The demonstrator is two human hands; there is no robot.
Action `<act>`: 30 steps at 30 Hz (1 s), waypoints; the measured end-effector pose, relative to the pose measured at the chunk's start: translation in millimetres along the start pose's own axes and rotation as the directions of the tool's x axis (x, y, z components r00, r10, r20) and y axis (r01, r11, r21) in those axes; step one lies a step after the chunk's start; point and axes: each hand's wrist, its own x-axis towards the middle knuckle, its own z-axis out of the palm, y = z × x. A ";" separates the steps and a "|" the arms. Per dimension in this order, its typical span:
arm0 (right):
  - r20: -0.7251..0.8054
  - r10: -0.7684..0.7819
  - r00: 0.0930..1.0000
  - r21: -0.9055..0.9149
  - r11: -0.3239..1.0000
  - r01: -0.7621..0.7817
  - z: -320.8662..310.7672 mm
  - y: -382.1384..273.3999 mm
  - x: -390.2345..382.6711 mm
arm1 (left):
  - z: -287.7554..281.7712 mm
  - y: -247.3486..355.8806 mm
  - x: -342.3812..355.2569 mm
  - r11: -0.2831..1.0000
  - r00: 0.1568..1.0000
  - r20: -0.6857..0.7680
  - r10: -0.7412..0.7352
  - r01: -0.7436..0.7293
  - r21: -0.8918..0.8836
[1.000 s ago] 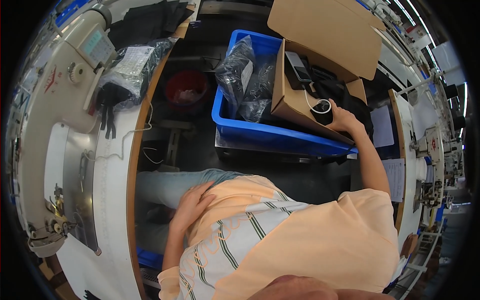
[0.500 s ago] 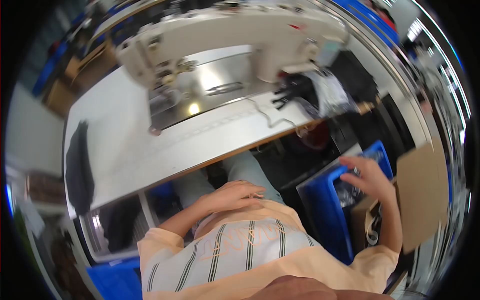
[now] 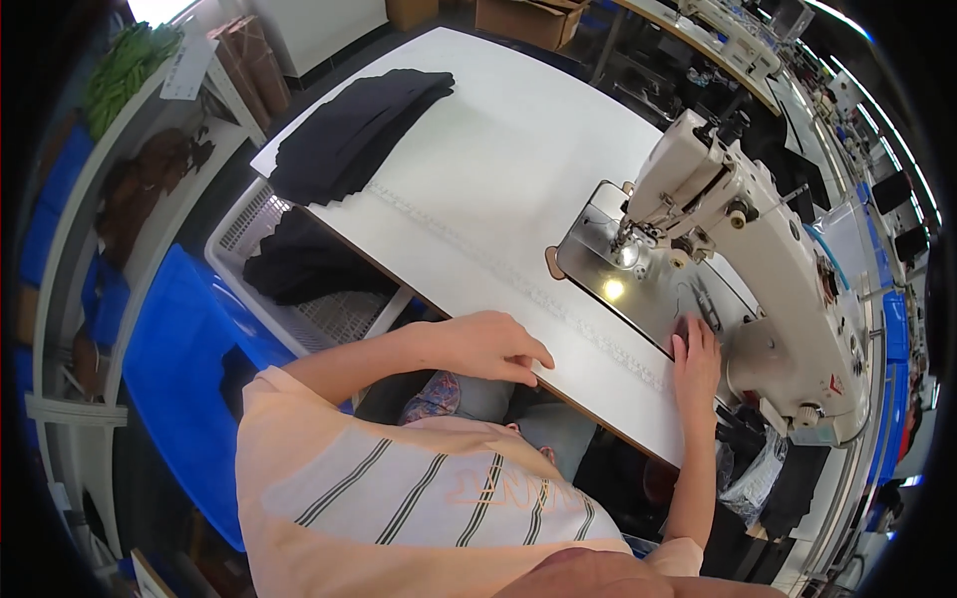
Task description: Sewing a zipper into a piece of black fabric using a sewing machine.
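Note:
My left hand (image 3: 485,345) hovers at the front edge of the white sewing table (image 3: 478,189), above my lap. Its fingers are loosely bent and apart, with nothing visible in them. On the right, my right hand (image 3: 697,364) rests by the metal bed of the sewing machine (image 3: 758,224), fingers a little spread. A pair of metal snips (image 3: 705,307) lies just beyond its fingertips. Something small and dark shows at the fingertips, too little to name. At the table's far left lies a stack of black fabric pieces (image 3: 349,130).
Under the table's left end, a white plastic basket (image 3: 234,234) holds more black cloth (image 3: 309,264). Beside it stands a blue bin (image 3: 179,369), with a shelf rack (image 3: 75,259) farther left. Clear plastic packaging (image 3: 755,483) and dark items sit at the lower right.
My view has swung left, bringing the black stack and basket closer. My right hand has moved from above the blue bin at right onto the table. My left hand has left my waist for the table edge.

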 end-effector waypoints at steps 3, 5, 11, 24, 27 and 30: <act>0.074 0.087 0.993 -0.007 0.996 -0.087 -4.0 -2.2 -2.1 | -32.9 -29.6 -24.3 0.996 0.948 -0.315 -0.048 0.069 0.056; 0.133 0.077 0.988 0.068 0.994 -0.086 0.3 1.5 -9.5 | -63.6 -66.6 -43.1 0.959 0.761 -0.648 -0.035 0.208 0.193; -0.165 0.148 0.975 -0.158 0.972 -0.174 20.9 25.2 51.7 | -157.7 -134.7 -74.0 0.775 0.418 -0.887 0.194 0.489 0.400; 0.061 0.280 0.958 0.042 0.958 -0.282 13.2 5.6 2.7 | -203.3 -176.9 -80.1 0.839 0.467 -0.881 -0.078 0.508 0.195; 0.002 0.332 0.943 0.106 0.938 -0.330 4.4 4.8 -3.7 | -207.1 -174.0 -70.0 0.847 0.488 -0.865 -0.116 0.503 0.170; -0.042 0.227 0.973 -0.007 0.974 -0.227 1.6 -11.1 -7.3 | -219.9 -197.7 -87.7 0.787 0.546 -0.831 -0.103 0.556 0.267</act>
